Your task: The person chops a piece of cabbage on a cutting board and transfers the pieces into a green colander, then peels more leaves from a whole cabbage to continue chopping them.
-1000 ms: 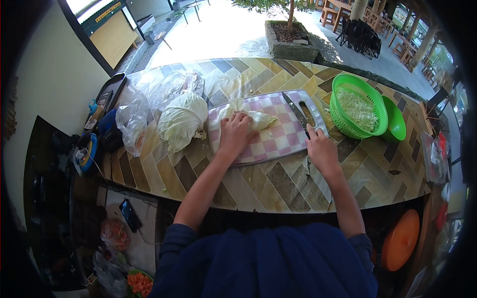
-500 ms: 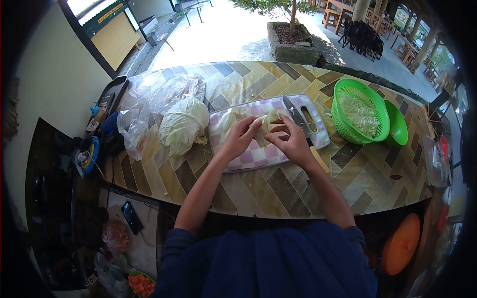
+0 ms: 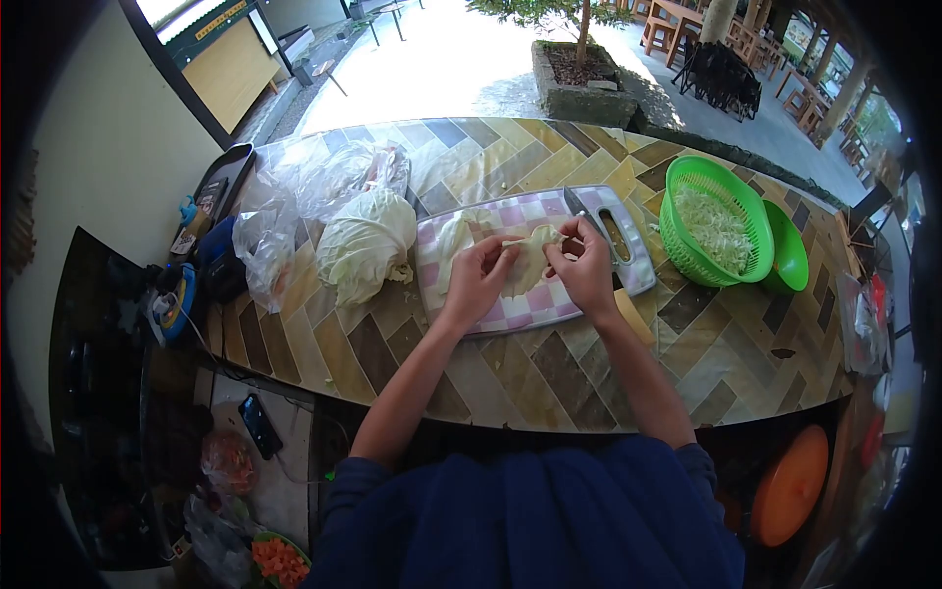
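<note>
Both my hands pinch a pale cabbage leaf (image 3: 527,257) above the checked pink-and-white cutting board (image 3: 500,312). My left hand (image 3: 481,278) grips the leaf's left edge, and my right hand (image 3: 586,267) has its right edge between thumb and fingers. Another pale leaf piece (image 3: 454,240) lies on the board, left of my left hand. A knife (image 3: 631,312) rests on the board's right side, partly hidden behind my right hand, its wooden handle toward me. The cabbage head (image 3: 365,245) sits on the table just left of the board.
A green basket (image 3: 677,245) of shredded cabbage stands right of the board, beside a green bowl (image 3: 793,257). Clear plastic bags (image 3: 270,240) lie at the left. Below the table's left side are a phone (image 3: 259,426) and chopped orange pieces (image 3: 281,563).
The leaf between my hands is spread wider and hangs more open. My right hand has turned and shifted slightly right, covering more of the knife.
</note>
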The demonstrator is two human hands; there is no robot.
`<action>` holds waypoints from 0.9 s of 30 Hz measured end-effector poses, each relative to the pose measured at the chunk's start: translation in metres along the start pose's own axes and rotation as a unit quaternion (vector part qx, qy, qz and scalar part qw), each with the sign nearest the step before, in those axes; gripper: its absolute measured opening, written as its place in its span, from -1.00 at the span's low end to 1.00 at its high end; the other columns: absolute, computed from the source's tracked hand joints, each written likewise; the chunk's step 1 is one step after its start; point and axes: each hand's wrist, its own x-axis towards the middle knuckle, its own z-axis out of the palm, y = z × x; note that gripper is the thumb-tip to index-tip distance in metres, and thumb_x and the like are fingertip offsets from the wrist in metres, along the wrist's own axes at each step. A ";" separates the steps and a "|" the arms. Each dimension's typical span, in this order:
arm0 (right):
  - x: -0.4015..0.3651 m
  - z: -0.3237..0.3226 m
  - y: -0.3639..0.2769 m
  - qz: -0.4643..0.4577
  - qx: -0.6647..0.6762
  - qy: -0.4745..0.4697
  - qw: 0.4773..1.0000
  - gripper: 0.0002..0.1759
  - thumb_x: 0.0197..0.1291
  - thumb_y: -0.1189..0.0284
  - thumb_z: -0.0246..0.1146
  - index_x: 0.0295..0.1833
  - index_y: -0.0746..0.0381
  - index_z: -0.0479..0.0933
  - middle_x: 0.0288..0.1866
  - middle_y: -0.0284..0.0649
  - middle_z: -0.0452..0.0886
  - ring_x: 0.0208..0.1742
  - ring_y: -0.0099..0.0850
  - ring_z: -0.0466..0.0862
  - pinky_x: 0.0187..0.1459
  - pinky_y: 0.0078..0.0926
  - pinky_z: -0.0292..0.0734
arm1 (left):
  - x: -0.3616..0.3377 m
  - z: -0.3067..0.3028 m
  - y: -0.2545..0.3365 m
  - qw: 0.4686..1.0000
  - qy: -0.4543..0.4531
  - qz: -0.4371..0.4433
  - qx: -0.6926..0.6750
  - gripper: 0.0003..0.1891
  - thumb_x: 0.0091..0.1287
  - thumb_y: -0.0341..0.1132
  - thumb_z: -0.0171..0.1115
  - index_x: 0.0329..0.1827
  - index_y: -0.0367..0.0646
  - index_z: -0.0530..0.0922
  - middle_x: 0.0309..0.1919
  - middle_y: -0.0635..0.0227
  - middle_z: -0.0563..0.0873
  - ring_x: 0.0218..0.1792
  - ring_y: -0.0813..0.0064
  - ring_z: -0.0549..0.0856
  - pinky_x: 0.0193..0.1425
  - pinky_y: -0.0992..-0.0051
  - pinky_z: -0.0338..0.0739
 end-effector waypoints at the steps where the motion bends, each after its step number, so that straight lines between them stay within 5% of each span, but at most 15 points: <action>1: -0.001 0.002 0.000 -0.001 -0.007 -0.002 1.000 -0.87 0.16 0.63 0.26 -0.24 0.33 0.43 -0.42 -0.35 0.51 -0.43 -0.64 0.56 -0.47 -0.63 0.58 | -0.002 0.002 0.002 0.999 0.001 0.000 0.038 -0.78 0.48 -0.36 0.15 0.02 -0.33 0.61 -0.35 0.46 0.70 -0.36 0.79 0.56 -0.32 0.67 0.44; 6: -0.007 0.012 -0.008 -0.001 0.017 -0.021 1.000 -0.87 0.15 0.63 0.24 -0.20 0.34 0.44 -0.40 -0.33 0.52 -0.36 -0.62 0.58 -0.41 -0.64 0.53 | -0.005 0.009 0.002 0.989 0.003 0.049 0.141 -0.76 0.51 -0.34 0.11 0.04 -0.34 0.60 -0.41 0.53 0.62 -0.38 0.83 0.46 -0.38 0.65 0.37; 12: -0.009 0.005 -0.008 0.020 -0.008 -0.063 0.998 -0.80 0.21 0.52 0.25 -0.07 0.34 0.59 -0.20 -0.22 0.69 -0.25 -0.59 0.63 -0.22 -0.61 0.55 | -0.005 0.010 -0.002 0.995 0.037 0.063 0.063 -0.81 0.48 -0.37 0.14 -0.06 -0.35 0.59 -0.43 0.43 0.69 -0.41 0.80 0.50 -0.40 0.60 0.40; 21: -0.010 -0.003 -0.001 -0.006 0.037 -0.027 0.999 -0.75 0.23 0.49 0.32 -0.02 0.35 0.56 -0.22 -0.22 0.68 -0.27 -0.58 0.64 -0.30 -0.63 0.57 | -0.007 0.005 0.003 0.994 -0.042 -0.004 -0.102 -0.77 0.44 -0.37 0.20 0.04 -0.34 0.56 -0.25 0.42 0.73 -0.24 0.74 0.65 -0.21 0.64 0.54; 27: -0.006 -0.010 0.003 0.074 0.143 -0.089 0.983 -0.68 0.24 0.47 0.35 0.06 0.31 0.48 -0.20 -0.28 0.64 -0.24 -0.56 0.66 -0.19 -0.55 0.67 | -0.003 0.002 0.005 0.995 -0.095 0.024 -0.038 -0.69 0.37 -0.37 0.30 0.10 -0.31 0.51 -0.13 0.34 0.72 -0.13 0.70 0.66 -0.09 0.63 0.56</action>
